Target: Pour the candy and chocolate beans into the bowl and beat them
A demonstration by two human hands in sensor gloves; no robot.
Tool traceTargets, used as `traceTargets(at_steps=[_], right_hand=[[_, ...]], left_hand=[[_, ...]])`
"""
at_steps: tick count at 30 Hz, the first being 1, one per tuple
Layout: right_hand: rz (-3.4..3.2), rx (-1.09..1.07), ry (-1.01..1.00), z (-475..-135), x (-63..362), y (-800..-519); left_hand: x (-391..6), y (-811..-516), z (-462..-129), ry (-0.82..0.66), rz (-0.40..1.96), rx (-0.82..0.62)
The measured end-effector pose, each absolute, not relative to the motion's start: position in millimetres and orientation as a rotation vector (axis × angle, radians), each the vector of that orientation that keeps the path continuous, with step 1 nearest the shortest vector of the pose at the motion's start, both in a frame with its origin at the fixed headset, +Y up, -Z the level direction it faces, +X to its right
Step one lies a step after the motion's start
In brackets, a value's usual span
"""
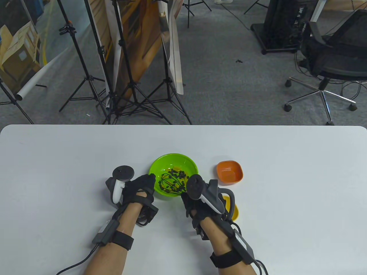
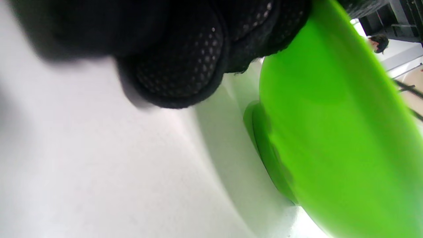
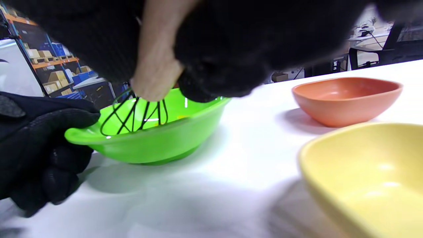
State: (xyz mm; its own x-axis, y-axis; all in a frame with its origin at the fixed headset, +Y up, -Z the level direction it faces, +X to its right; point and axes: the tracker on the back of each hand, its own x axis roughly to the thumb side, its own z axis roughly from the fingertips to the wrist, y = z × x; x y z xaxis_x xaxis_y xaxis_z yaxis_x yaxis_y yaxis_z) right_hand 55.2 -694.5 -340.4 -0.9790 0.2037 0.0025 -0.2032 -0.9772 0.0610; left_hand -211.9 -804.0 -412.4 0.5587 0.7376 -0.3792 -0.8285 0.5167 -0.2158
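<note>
A green bowl (image 1: 183, 163) (image 2: 330, 132) (image 3: 155, 142) sits mid-table with dark chocolate beans (image 1: 175, 173) and orange candy bits inside. A black wire whisk (image 1: 171, 183) (image 3: 135, 115) dips into the bowl; my right hand (image 1: 195, 197) (image 3: 185, 66) grips its light wooden handle (image 3: 158, 62) from the bowl's near right side. My left hand (image 1: 142, 186) (image 3: 39, 148) holds the bowl's left rim, fingers curled round its edge, thumb side on the lip. In the left wrist view the gloved fingers (image 2: 185, 62) press against the bowl's outer wall just above the table.
An empty orange dish (image 1: 229, 171) (image 3: 343, 99) stands right of the bowl. An empty yellow dish (image 1: 233, 210) (image 3: 366, 172) lies under my right wrist. The white table (image 1: 57, 160) ends at a far edge, with tripods and an office chair beyond.
</note>
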Motion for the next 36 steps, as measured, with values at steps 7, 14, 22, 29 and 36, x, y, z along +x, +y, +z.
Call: traceTargets(at_steps=[7, 14, 22, 29, 36], right_hand=[[2.948, -0.117, 0.053, -346, 72, -692], [2.928, -0.221, 0.043, -362, 76, -703], [2.844, -0.173, 0.006, -370, 63, -721], [2.849, -0.019, 0.034, -361, 51, -720], [2.891, 0.058, 0.134, -350, 64, -697]], left_hand=[[-210, -803, -412, 0.246, 0.946, -0.398], [-210, -804, -413, 0.239, 0.935, -0.392], [-209, -804, -413, 0.232, 0.944, -0.41], [-210, -805, -414, 0.237, 0.963, -0.415], [-210, -805, -414, 0.24, 0.966, -0.419]])
